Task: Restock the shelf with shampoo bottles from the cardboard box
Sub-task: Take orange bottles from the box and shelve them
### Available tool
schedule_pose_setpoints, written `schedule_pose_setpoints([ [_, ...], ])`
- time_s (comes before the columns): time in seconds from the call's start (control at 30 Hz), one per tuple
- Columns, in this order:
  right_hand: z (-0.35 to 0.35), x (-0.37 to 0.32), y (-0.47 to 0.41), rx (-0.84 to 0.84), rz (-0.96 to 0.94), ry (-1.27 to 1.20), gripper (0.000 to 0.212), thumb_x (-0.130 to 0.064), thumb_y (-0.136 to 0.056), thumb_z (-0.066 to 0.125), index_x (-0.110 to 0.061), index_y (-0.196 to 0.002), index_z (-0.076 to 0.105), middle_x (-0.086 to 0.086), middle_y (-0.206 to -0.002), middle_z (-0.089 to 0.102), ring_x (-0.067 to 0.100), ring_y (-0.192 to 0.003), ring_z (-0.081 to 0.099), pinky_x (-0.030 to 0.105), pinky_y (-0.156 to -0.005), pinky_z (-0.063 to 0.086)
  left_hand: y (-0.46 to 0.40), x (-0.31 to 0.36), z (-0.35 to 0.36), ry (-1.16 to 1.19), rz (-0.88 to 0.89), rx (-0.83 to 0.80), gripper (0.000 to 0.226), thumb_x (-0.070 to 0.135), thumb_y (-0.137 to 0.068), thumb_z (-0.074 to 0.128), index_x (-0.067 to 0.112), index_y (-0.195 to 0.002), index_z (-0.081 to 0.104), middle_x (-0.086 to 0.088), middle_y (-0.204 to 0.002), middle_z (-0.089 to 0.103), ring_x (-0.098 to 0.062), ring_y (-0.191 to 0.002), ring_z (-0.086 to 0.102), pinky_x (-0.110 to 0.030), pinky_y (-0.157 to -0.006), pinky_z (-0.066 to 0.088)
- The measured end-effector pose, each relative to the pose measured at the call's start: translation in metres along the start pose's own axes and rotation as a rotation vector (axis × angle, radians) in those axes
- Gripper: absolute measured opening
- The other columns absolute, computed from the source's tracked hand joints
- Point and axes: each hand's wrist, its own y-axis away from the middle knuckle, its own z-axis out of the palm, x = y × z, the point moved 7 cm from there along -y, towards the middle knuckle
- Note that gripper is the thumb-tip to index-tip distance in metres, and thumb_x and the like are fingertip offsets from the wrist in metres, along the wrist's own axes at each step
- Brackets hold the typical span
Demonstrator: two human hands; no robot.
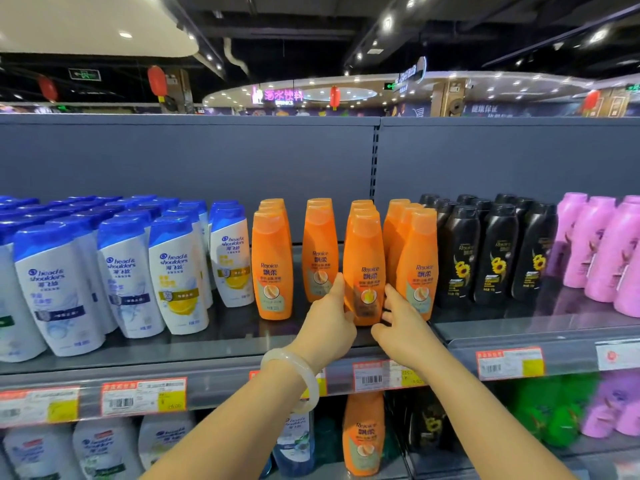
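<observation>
Around my orange bottle (364,271) the shelf (225,355) is crowded. At 9 o'clock stand white bottles (121,275) with blue caps, several rows deep; at 3 o'clock black bottles (495,251) with sunflower labels, and beyond them pink bottles (595,247) at the far right. Three other orange columns flank mine: one at 9 o'clock near the white ones, one at 11 o'clock set further back, and one at 3 o'clock just beside it, touching or nearly so. Price tags (143,396) line the shelf's front edge at 6 o'clock, and a lower shelf below holds more bottles, blurred.

The orange bottle stands upright at the front of the third column, centre of the shelf, with more orange ones behind it. It has a rounded flip cap and a Rejoice label with a pale round picture.

My left hand (329,320), a pale bangle (294,379) on its wrist, presses the bottle's left side, fingers curled round it. My right hand (398,323) holds the right side near the base, fingers curled against it.
</observation>
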Motion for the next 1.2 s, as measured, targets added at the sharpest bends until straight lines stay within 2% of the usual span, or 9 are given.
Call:
schedule_pose_setpoints([
  [0.13, 0.0, -0.002, 0.002, -0.005, -0.002, -0.005, 0.065, -0.004, -0.088, 0.049, -0.022, -0.144, 0.021, 0.002, -0.147, 0.036, 0.023, -0.131, 0.041, 0.037, -0.106, 0.039, 0.0, -0.001, 0.001, 0.039, -0.012, -0.024, 0.066, 0.005, -0.09, 0.043, 0.022, -0.147, 0.015, -0.007, -0.131, 0.055, -0.023, -0.12, 0.053, -0.037, -0.102, 0.045],
  [0.23, -0.002, -0.003, 0.006, 0.002, -0.001, 0.026, 0.059, -0.006, -0.089, 0.05, -0.019, -0.142, 0.026, 0.004, -0.146, 0.038, 0.023, -0.13, 0.042, 0.037, -0.106, 0.039, 0.002, -0.001, 0.003, 0.043, -0.045, -0.051, 0.069, 0.006, -0.092, 0.043, 0.02, -0.149, 0.006, -0.008, -0.134, 0.051, -0.023, -0.122, 0.05, -0.026, -0.098, 0.041],
  [0.37, -0.009, -0.001, 0.018, 0.044, -0.003, 0.076, 0.066, -0.01, -0.09, 0.049, -0.018, -0.147, 0.018, 0.005, -0.151, 0.031, 0.02, -0.137, 0.034, 0.037, -0.112, 0.033, 0.015, -0.002, -0.002, 0.06, -0.074, -0.069, 0.071, 0.01, -0.094, 0.045, 0.019, -0.15, 0.001, -0.012, -0.142, 0.043, -0.023, -0.128, 0.046, -0.029, -0.101, 0.038],
  [0.5, -0.018, -0.008, 0.039, 0.15, -0.096, 0.107, 0.047, -0.01, -0.09, 0.049, -0.022, -0.136, 0.042, -0.001, -0.139, 0.046, 0.014, -0.128, 0.042, 0.028, -0.105, 0.036, 0.046, -0.003, -0.026, 0.038, 0.011, 0.029, 0.054, 0.011, -0.093, 0.05, 0.019, -0.143, 0.031, -0.003, -0.14, 0.046, -0.014, -0.128, 0.046, -0.023, -0.101, 0.037],
  [0.6, -0.013, -0.016, 0.059, 0.18, -0.202, 0.123, 0.034, -0.009, -0.091, 0.05, -0.02, -0.122, 0.056, -0.007, -0.12, 0.056, 0.003, -0.111, 0.049, 0.012, -0.093, 0.036, 0.072, -0.008, -0.04, 0.015, 0.103, 0.163, 0.033, 0.011, -0.09, 0.055, 0.018, -0.122, 0.056, 0.0, -0.119, 0.061, -0.01, -0.11, 0.057, -0.022, -0.095, 0.044],
  [0.7, 0.001, -0.01, 0.079, 0.166, -0.236, 0.128, 0.027, -0.008, -0.091, 0.051, -0.019, -0.113, 0.062, -0.016, -0.103, 0.057, -0.007, -0.097, 0.051, -0.002, -0.083, 0.036, 0.095, -0.008, -0.034, 0.087, 0.198, 0.213, 0.02, 0.009, -0.087, 0.058, 0.026, -0.098, 0.062, 0.01, -0.093, 0.065, -0.002, -0.089, 0.06, -0.009, -0.077, 0.046],
  [0.83, 0.02, 0.032, 0.1, 0.093, -0.145, 0.128, 0.027, -0.01, -0.091, 0.052, -0.019, -0.115, 0.062, -0.016, -0.107, 0.058, -0.002, -0.101, 0.054, 0.01, -0.094, 0.042, 0.107, -0.01, 0.021, 0.044, 0.301, 0.008, 0.025, 0.017, -0.086, 0.058, 0.039, -0.099, 0.056, 0.016, -0.093, 0.058, -0.001, -0.09, 0.058, -0.007, -0.076, 0.042],
  [0.97, 0.037, 0.118, 0.128, -0.179, 0.222, 0.245, 0.037, -0.021, -0.095, 0.048, -0.018, -0.132, 0.046, 0.0, -0.131, 0.047, 0.014, -0.118, 0.049, 0.021, -0.098, 0.038, 0.116, -0.035, 0.102, -0.178, 0.161, -0.349, 0.041, 0.026, -0.091, 0.052, 0.025, -0.132, 0.043, 0.004, -0.128, 0.05, -0.013, -0.117, 0.05, -0.019, -0.093, 0.039],
  [1.2, 0.021, 0.263, 0.226, -0.321, 0.574, 0.335, 0.039, -0.024, -0.091, 0.052, -0.01, -0.128, 0.051, 0.008, -0.133, 0.052, 0.018, -0.123, 0.049, 0.021, -0.098, 0.036, 0.171, -0.052, 0.215, -0.283, -0.025, -0.743, 0.05, 0.027, -0.093, 0.05, 0.015, -0.14, 0.036, -0.004, -0.142, 0.043, -0.019, -0.126, 0.047, -0.027, -0.101, 0.04],
])
